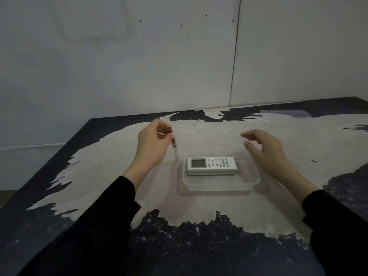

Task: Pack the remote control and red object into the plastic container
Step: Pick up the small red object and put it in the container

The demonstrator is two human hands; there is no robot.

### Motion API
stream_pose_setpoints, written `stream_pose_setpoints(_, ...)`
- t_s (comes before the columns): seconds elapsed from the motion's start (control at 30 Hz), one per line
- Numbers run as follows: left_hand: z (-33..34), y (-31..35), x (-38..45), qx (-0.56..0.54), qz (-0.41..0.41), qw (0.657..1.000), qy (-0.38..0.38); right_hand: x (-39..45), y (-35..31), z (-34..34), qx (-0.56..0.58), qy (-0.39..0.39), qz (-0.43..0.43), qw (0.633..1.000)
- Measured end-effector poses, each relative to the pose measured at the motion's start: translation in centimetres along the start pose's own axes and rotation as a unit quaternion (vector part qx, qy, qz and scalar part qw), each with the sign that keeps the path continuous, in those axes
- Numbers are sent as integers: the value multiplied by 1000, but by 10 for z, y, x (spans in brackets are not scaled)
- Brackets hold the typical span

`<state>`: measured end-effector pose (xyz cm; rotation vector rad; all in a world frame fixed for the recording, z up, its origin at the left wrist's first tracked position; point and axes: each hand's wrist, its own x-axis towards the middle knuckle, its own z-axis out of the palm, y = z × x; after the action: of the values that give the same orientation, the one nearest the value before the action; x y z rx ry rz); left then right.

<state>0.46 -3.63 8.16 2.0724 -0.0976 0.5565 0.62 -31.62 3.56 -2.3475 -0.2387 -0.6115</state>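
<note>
The left hand (pixel 153 142) hovers above the table (pixel 111 176), left of the plastic container (pixel 221 187). Its fingers are curled together around a thin, dark reddish item, the red object (pixel 173 143), which hangs from the fingertips and points down toward the container's left rim. It is blurred, so what it is cannot be told.

In the middle, the clear container sits flat on the worn patch of the table. The remote control (pixel 212 165) already lies inside it, face up, lengthwise, against the far wall, so 1 of the 2 items looks packed.

The right hand (pixel 264 150) floats over the container's right end, fingers spread apart and holding nothing, not clearly touching the rim. A clear lid (pixel 286 116) lies well apart at the far right of the table.

The step in hand seems to be bringing the red object in. To do it well, carry it over the left rim and lay it in the free strip in front of the remote, low before letting go so it does not bounce out. The right hand could steady the light container.
</note>
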Motion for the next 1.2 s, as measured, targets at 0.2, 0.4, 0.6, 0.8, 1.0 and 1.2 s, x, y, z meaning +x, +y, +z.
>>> stream_pose_setpoints(0.2, 28, 50, -41, -167, -2, 982, -83, -21, -60, -1, 72, -120, -87, 986)
stream_pose_setpoints(0.4, 34, 44, -53, -205, -26, 970, -128, -21, -55, -3, 45, -123, -90, 987)
stream_pose_setpoints(0.6, 25, 20, -61, 51, 44, 971, -228, -21, -45, -17, -54, -223, -117, 966)
stream_pose_setpoints(0.8, 29, 15, -58, 205, 92, 934, -276, -25, -44, -15, -105, -301, -109, 942)
stream_pose_setpoints(1.0, 30, 15, -54, 194, 107, 928, -300, -24, -42, -14, -105, -309, -104, 940)
stream_pose_setpoints(1.2, 31, 4, -62, 127, 153, 964, -178, -11, -32, -26, -12, -222, -71, 972)
